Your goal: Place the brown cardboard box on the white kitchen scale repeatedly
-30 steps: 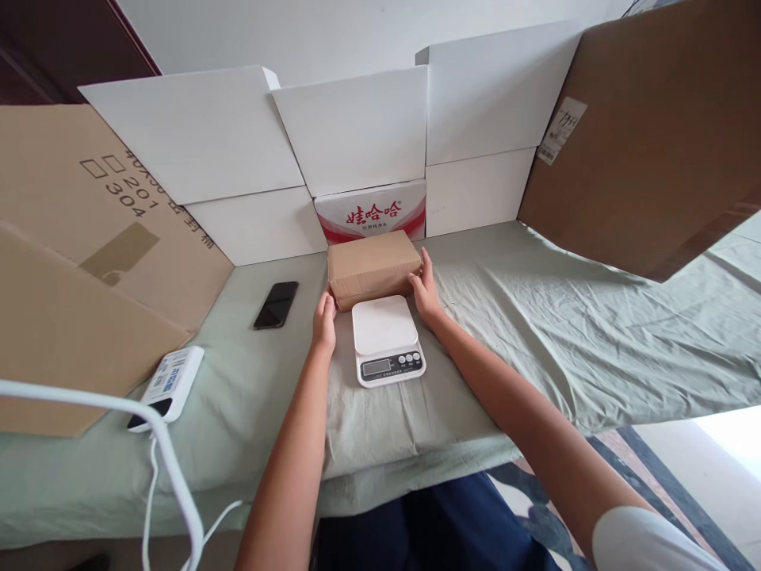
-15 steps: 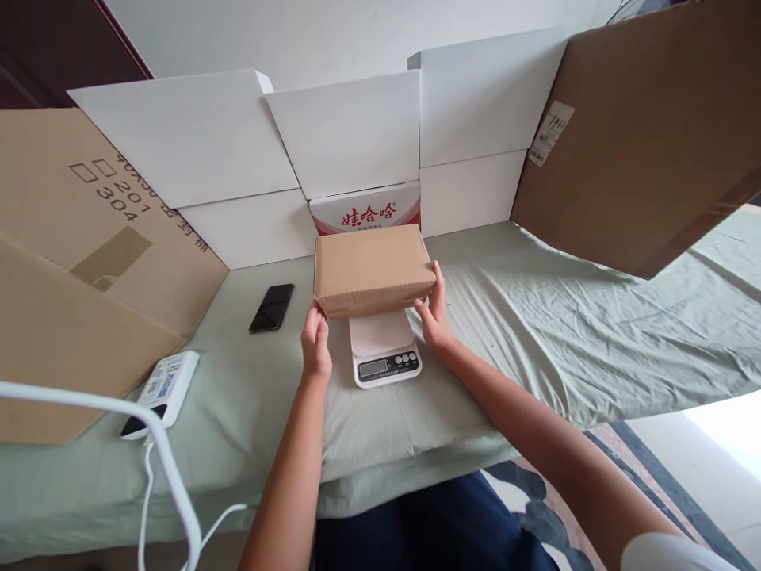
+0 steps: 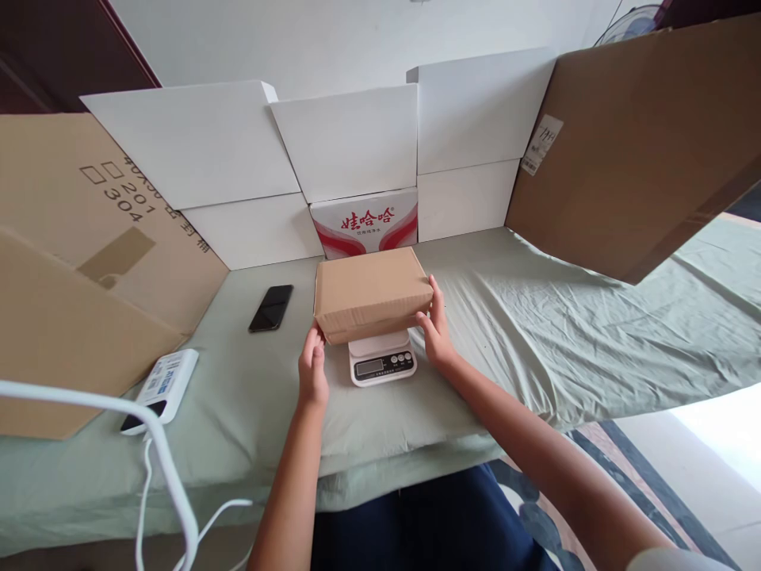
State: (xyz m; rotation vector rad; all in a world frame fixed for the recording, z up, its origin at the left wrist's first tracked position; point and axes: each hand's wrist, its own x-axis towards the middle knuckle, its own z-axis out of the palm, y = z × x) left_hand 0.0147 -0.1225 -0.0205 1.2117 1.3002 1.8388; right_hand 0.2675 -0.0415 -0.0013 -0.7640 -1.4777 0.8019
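Note:
A brown cardboard box (image 3: 372, 289) is gripped at both ends, over a white kitchen scale (image 3: 384, 366). My left hand (image 3: 313, 366) holds its near left corner, thumb in front and fingers under the edge. On the opposite end, my right hand (image 3: 436, 327) has its fingers along the side and its thumb at the front face. The box covers most of the scale's platform, while the display and buttons show in front of it. Whether its underside rests on the platform I cannot tell.
A black phone (image 3: 271, 308) lies left of the box. Farther left are a white device (image 3: 170, 385) and a thick white cable (image 3: 172, 468). White boxes (image 3: 350, 143) line the back, above a red-and-white carton (image 3: 365, 222). Large cardboard panels (image 3: 630, 151) flank the green cloth (image 3: 505, 317).
Both hands have lowered the cardboard box and brought it slightly nearer, so it hides more of the scale's platform. More of the red-and-white carton behind it shows.

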